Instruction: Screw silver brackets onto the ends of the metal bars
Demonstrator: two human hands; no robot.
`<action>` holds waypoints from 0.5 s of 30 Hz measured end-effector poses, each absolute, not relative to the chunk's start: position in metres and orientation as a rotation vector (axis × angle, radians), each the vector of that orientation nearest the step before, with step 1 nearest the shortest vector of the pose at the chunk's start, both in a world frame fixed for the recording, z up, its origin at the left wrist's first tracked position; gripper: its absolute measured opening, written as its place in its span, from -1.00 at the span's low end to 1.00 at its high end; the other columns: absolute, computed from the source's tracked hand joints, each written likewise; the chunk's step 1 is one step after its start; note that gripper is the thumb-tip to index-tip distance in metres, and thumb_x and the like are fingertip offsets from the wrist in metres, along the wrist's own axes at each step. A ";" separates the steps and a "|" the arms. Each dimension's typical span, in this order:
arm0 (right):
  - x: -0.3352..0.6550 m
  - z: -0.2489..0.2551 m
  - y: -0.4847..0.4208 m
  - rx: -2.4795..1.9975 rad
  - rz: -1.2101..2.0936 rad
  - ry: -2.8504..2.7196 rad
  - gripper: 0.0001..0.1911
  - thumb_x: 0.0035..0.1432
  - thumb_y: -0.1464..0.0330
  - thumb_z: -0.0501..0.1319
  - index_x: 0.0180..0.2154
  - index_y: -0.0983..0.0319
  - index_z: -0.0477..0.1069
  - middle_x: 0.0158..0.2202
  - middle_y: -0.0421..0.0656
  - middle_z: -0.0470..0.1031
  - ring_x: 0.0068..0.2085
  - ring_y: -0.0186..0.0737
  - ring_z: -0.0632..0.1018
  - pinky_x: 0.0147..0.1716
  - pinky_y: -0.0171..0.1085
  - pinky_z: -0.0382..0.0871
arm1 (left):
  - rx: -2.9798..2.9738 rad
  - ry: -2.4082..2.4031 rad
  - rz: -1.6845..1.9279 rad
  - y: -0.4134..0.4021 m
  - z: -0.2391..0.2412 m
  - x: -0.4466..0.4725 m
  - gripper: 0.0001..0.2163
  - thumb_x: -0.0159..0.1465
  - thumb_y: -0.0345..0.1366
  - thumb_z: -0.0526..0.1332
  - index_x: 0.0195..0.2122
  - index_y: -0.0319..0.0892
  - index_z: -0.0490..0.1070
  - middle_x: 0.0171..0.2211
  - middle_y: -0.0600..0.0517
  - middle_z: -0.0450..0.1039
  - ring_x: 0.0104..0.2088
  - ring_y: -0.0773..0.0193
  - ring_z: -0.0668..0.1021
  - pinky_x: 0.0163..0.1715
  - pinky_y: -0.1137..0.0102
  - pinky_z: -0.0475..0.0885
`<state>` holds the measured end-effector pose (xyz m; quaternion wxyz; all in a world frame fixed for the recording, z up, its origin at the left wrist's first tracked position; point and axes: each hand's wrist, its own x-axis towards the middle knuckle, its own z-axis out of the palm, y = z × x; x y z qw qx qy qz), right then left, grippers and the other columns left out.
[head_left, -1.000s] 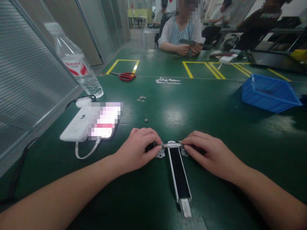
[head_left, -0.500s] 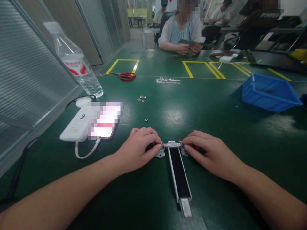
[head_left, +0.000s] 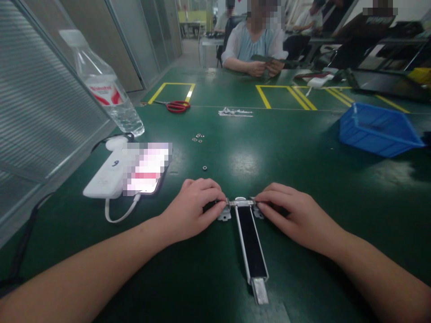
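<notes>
My left hand [head_left: 191, 210] and my right hand [head_left: 289, 216] meet at a short steel pin [head_left: 241, 203], pinching its two ends between fingers and thumbs. The pin lies across the top of a long aluminium-framed bar with a black face [head_left: 252, 251], which runs toward me flat on the green bench mat [head_left: 303, 161]. Small metal brackets [head_left: 224, 216] [head_left: 258, 213] stick out on both sides under the pin. My fingers hide the pin's outer ends.
To my left lie a power bank [head_left: 104, 179], a phone [head_left: 144, 168] and a water bottle [head_left: 107, 89]. Ahead are a small nut [head_left: 204, 168], several washers [head_left: 197, 139] and red scissors [head_left: 177, 106]. A blue plastic tray [head_left: 379, 130] sits right; a co-worker [head_left: 256, 45] works opposite.
My hands stay on the pin and the bar has not moved on the mat. The view has tilted slightly, so distant things sit a little higher.
</notes>
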<state>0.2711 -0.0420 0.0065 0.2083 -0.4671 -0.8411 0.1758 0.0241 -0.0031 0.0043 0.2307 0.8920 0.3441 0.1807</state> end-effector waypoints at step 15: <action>0.271 0.008 -0.042 -1.301 0.503 -2.336 -0.81 0.27 0.43 0.07 -0.24 0.21 0.47 -0.30 -0.10 0.53 -0.29 -0.22 0.54 -0.33 -0.22 0.43 | 2.452 0.972 0.517 -0.003 0.004 0.023 -0.88 0.29 -0.33 0.14 -0.25 -0.11 0.47 -0.19 0.06 0.50 -0.17 0.21 0.50 -0.16 0.28 0.19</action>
